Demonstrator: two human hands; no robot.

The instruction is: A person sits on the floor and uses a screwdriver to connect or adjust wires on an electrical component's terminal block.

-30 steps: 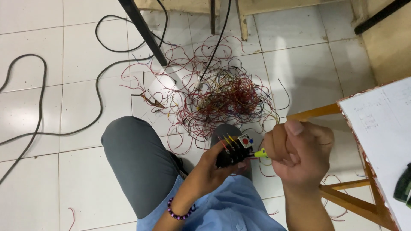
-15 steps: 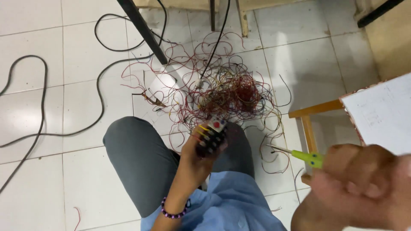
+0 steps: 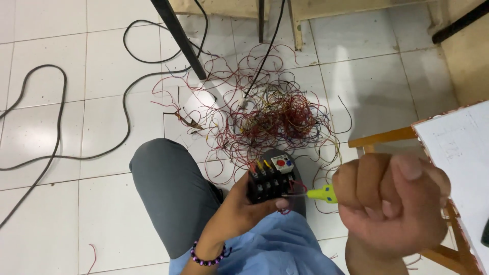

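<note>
My left hand [image 3: 239, 206] holds a black electrical relay block [image 3: 270, 179] with a red button on top, above my lap. My right hand [image 3: 392, 201] is closed around a yellow-handled screwdriver [image 3: 321, 193], and its metal tip touches the right side of the block. A beaded bracelet [image 3: 206, 257] sits on my left wrist. My knees in grey trousers [image 3: 173, 198] frame the block.
A tangled heap of red and yellow wires [image 3: 270, 117] lies on the white tiled floor ahead. Black cables [image 3: 61, 132] loop across the left floor. A wooden stool frame [image 3: 387, 137] and a white sheet of paper [image 3: 458, 147] stand at the right.
My right hand swung away to the right with the screwdriver, then came back, and the tip now meets the block. My left hand kept hold of the block.
</note>
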